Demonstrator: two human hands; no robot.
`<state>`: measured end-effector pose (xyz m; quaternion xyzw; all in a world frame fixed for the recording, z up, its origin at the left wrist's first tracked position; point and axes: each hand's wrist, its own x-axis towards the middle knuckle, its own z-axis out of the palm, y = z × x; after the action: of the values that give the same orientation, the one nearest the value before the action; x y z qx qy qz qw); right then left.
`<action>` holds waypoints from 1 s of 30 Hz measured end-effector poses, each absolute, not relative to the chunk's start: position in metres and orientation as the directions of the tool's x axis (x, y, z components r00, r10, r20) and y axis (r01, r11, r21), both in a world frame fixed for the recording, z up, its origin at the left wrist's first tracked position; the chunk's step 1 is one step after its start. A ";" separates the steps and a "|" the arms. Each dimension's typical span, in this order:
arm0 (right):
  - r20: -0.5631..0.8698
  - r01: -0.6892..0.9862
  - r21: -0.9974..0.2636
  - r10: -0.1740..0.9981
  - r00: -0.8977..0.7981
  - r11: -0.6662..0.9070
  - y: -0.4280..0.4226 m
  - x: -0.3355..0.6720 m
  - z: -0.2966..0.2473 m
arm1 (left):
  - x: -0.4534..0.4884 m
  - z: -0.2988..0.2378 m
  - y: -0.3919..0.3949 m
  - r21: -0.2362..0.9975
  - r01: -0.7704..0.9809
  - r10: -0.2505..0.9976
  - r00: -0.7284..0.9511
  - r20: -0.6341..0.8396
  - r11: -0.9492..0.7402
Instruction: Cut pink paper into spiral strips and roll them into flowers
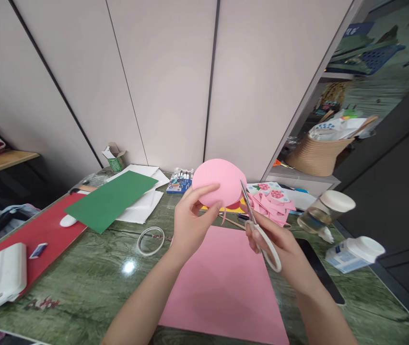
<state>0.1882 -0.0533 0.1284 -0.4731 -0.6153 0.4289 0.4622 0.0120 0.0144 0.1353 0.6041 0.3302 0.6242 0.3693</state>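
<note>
My left hand point(199, 218) pinches a rounded piece of pink paper point(220, 179) between thumb and fingers, holding it up above the table. A thin pink strip dangles from its lower edge. Gripped in my right hand point(272, 235) is a pair of scissors point(269, 249) with white handles. The blades point up and meet the paper's right edge; whether they are parted I cannot tell. Below both hands a large pink sheet point(226, 287) lies flat on the table.
Pink paper scraps point(271, 208) lie behind my right hand. A clear jar point(326, 211), a white bottle point(355, 254) and a dark tablet point(321, 270) are on the right. Leftward are a tape roll point(150, 254), a green sheet point(111, 199), a red sheet point(46, 261) and a white power bank point(1, 278).
</note>
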 end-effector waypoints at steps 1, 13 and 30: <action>0.166 0.180 -0.966 0.978 -0.124 0.187 -0.054 0.188 0.129 | 0.012 0.135 0.014 0.860 -0.057 0.861 0.007 0.509 -0.508; 0.193 0.190 -0.959 0.976 -0.102 0.209 -0.054 0.186 0.127 | 0.012 0.134 0.012 0.873 -0.017 0.871 0.055 0.487 -0.487; 0.176 0.205 -0.959 0.978 -0.108 0.195 -0.056 0.189 0.127 | 0.009 0.136 0.014 0.849 -0.065 0.850 0.031 0.526 -0.524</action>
<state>0.1890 -0.0557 0.1265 -0.4793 -0.6173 0.4157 0.4652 0.0089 0.0142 0.1356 0.6157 0.3186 0.6188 0.3696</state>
